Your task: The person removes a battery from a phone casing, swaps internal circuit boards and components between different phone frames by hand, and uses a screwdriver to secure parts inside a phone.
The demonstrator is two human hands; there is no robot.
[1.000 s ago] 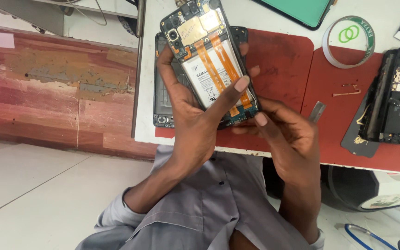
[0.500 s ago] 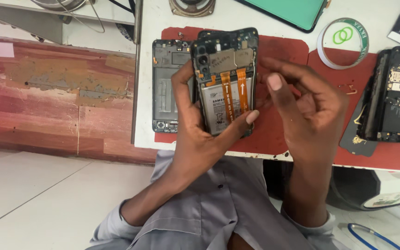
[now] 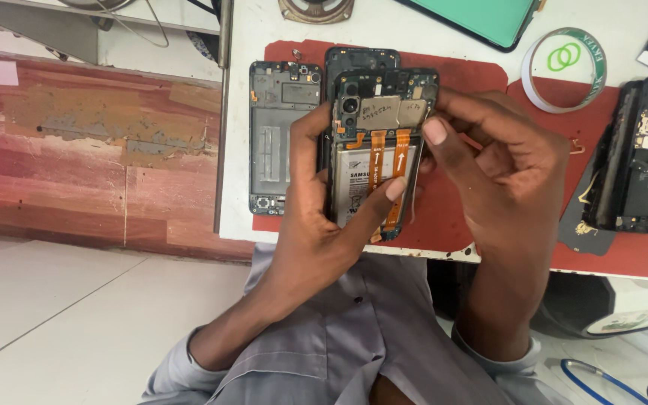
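My left hand (image 3: 316, 225) holds an opened phone (image 3: 380, 142) upright over the red mat (image 3: 459, 217). Its back cover is off, so the battery, two orange flex cables and the camera module show. The left thumb lies across the battery. My right hand (image 3: 504, 172) is at the phone's upper right edge, fingertips pinching its rim near the top corner. A black back cover (image 3: 361, 58) lies on the mat behind the phone. A grey inner frame (image 3: 275, 135) lies to the left of it.
A second opened black phone (image 3: 643, 169) lies at the right on the mat. A roll of clear tape (image 3: 564, 67) and a green-screened device (image 3: 481, 19) sit on the white table (image 3: 238, 150). A round metal part (image 3: 316, 9) is at the top. Wooden panelling is at the left.
The phone has come down and turned more upright in my left hand. My right hand rose from under the phone's lower end to its upper right edge.
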